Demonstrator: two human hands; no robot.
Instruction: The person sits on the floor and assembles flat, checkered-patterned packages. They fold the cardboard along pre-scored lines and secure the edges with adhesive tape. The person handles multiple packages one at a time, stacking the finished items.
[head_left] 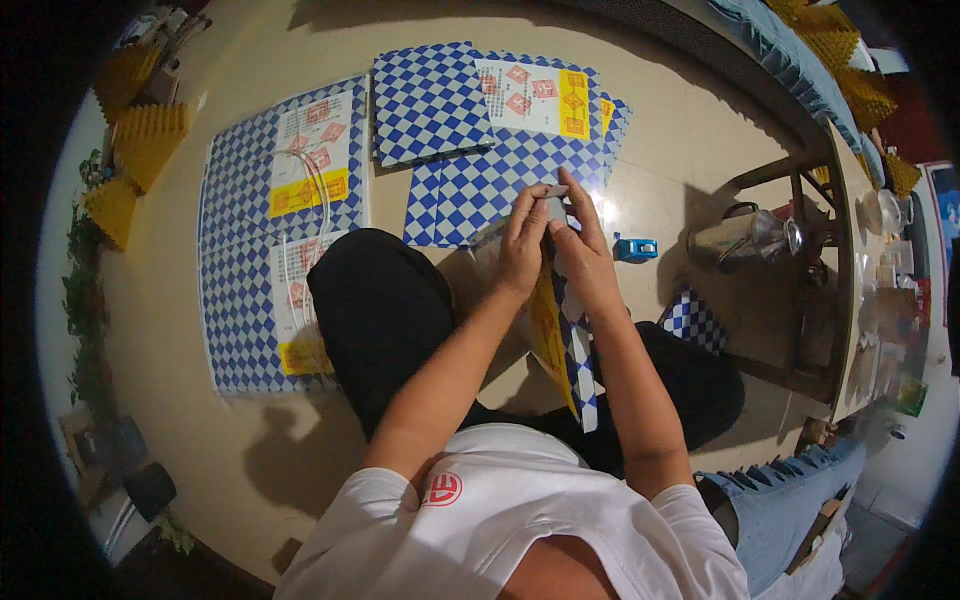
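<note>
Between my knees stands a checkered cardboard piece (548, 330), printed blue, white and yellow, apparently folded, with one narrow edge toward me. My left hand (522, 245) is closed on its far upper end, fingers bent around the edge. Right beside it, my right hand (585, 255) grips the same end, thumb against the near side and index finger stretched up. A small grey-white flap (555, 208) shows between the fingers. Most of the far face is hidden by my hands and arms.
A plastic-wrapped stack of checkered cardboard (235, 300) lies left. Ahead lie more checkered sheets (430, 105). On the right are a small blue object (636, 250), perhaps a tape measure, a metal kettle (735, 238), a wooden table frame (838, 270) and another checkered piece (693, 322).
</note>
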